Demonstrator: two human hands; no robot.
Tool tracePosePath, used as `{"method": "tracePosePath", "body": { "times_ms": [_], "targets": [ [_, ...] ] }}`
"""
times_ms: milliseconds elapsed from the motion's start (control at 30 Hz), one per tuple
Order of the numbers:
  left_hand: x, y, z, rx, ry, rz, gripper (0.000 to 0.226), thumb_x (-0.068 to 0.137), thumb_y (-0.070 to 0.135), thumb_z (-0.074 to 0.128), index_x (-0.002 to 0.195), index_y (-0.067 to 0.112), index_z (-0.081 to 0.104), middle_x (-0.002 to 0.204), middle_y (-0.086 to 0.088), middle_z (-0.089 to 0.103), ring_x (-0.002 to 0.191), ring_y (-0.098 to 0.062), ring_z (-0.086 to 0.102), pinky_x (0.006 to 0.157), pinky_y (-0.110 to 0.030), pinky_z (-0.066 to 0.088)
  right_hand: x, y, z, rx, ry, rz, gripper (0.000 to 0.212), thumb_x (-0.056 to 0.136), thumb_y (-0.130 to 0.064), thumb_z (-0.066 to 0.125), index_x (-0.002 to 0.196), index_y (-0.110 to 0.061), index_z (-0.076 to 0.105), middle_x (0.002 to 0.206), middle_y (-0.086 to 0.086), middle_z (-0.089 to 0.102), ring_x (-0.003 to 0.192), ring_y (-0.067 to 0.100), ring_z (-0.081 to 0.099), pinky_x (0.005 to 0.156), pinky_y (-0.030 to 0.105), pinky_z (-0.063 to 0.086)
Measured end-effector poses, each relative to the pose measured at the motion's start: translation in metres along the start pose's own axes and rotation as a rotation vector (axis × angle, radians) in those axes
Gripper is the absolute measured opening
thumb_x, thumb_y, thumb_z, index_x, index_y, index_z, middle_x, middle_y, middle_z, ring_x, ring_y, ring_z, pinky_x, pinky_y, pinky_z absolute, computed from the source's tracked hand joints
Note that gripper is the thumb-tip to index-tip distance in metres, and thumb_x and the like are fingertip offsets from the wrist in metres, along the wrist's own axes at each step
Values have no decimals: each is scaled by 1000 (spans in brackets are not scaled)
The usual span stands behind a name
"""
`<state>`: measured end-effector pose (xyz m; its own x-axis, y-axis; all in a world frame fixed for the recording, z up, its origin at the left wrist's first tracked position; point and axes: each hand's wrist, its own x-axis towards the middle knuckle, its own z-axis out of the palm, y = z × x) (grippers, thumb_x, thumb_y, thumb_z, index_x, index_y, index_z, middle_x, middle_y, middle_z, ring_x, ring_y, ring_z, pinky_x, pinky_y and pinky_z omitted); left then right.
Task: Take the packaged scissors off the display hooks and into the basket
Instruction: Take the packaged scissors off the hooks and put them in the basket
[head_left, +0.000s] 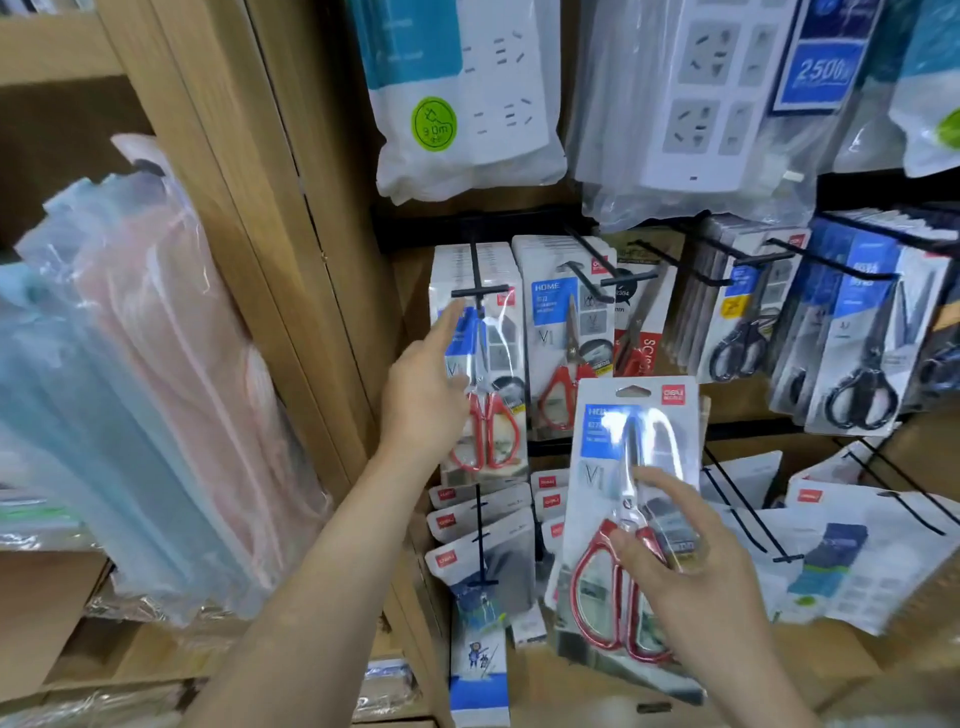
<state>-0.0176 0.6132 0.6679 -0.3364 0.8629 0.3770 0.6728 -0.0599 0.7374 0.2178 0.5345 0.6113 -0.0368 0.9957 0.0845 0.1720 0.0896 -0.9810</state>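
My right hand (691, 561) holds a pack of red-handled scissors (623, 467) free of the hooks, low in front of the display, fingers across its front. My left hand (426, 384) reaches to the leftmost hook (478, 288), its index finger stretched onto the front pack of red-handled scissors hanging there (491, 374). A second stack of the same red scissors (563, 358) hangs on the hook to its right. Black-handled scissors packs (857, 364) hang further right. No basket is in view.
Bagged power strips (467, 104) hang above the scissors. Lower hooks carry other white packs (483, 545). A wooden post (291, 260) stands left of the display, with soft plastic-wrapped folders (130, 389) leaning beyond it. Loose flat packs (857, 545) lie at the lower right.
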Motion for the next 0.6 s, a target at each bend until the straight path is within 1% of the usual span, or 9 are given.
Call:
{"method": "tracePosePath", "body": {
  "times_ms": [67, 133, 267, 333, 400, 467, 500, 533, 600],
  "targets": [
    [8, -4, 8, 193, 46, 52, 80, 93, 1, 60, 153, 40, 24, 111, -4, 56, 92, -19, 60, 81, -36, 56, -2, -2, -12, 85, -14, -27, 64, 82, -10, 76, 123, -52, 50, 118, -34, 54, 100, -19, 55, 67, 7, 50],
    [17, -6, 13, 345, 64, 58, 79, 95, 2, 59, 155, 36, 21, 109, -6, 51, 86, -19, 57, 72, -33, 51, 0, 1, -22, 129, -29, -64, 81, 79, -5, 76, 133, -54, 39, 116, -36, 60, 102, -11, 60, 66, 15, 56],
    [26, -7, 20, 495, 90, 24, 78, 95, 2, 57, 155, 34, 20, 113, -7, 46, 78, -22, 57, 63, -34, 50, 8, -2, -38, 323, -54, 24, 99, 78, 5, 70, 137, -58, 21, 90, -38, 69, 87, -6, 69, 69, 26, 57],
    [20, 0, 18, 542, 90, 15, 73, 96, 9, 57, 155, 33, 20, 122, -8, 43, 86, -23, 59, 68, -35, 54, 14, -5, -43, 429, -122, 53, 96, 69, -10, 81, 140, -53, 34, 104, -18, 75, 96, 12, 73, 79, 42, 57],
    [4, 10, 13, 606, 154, 18, 67, 96, 21, 61, 152, 33, 27, 130, -8, 40, 103, -23, 55, 72, -32, 52, 20, -2, -48, 470, -214, 65, 95, 50, -35, 96, 134, -40, 53, 115, 0, 74, 104, 26, 71, 85, 48, 59],
    [-24, 21, 13, 472, 225, 25, 50, 95, 29, 62, 142, 31, 45, 127, -4, 47, 108, -18, 53, 74, -29, 47, 26, -1, -52, 477, -288, 62, 86, 43, -42, 98, 123, -34, 64, 114, 5, 74, 103, 27, 72, 79, 40, 61],
    [-41, 30, 15, 273, 198, 18, 35, 96, 29, 60, 130, 32, 55, 119, -1, 55, 102, -14, 57, 75, -29, 49, 30, -1, -53, 477, -309, 56, 82, 45, -43, 97, 119, -34, 66, 114, 6, 74, 102, 26, 72, 77, 36, 61],
    [-60, 43, 18, 10, 107, -33, 20, 97, 28, 59, 116, 33, 60, 106, 2, 64, 93, -11, 62, 75, -29, 53, 33, 0, -54, 482, -339, 50, 81, 44, -45, 97, 118, -35, 67, 114, 6, 74, 102, 26, 72, 77, 36, 61],
    [-93, 71, 26, -468, -162, -205, 15, 98, 25, 56, 111, 27, 64, 90, 3, 73, 81, -10, 69, 67, -24, 56, 39, 1, -56, 514, -411, 54, 84, 42, -47, 96, 119, -34, 66, 116, 9, 73, 104, 31, 71, 77, 39, 61]
  ]
}}
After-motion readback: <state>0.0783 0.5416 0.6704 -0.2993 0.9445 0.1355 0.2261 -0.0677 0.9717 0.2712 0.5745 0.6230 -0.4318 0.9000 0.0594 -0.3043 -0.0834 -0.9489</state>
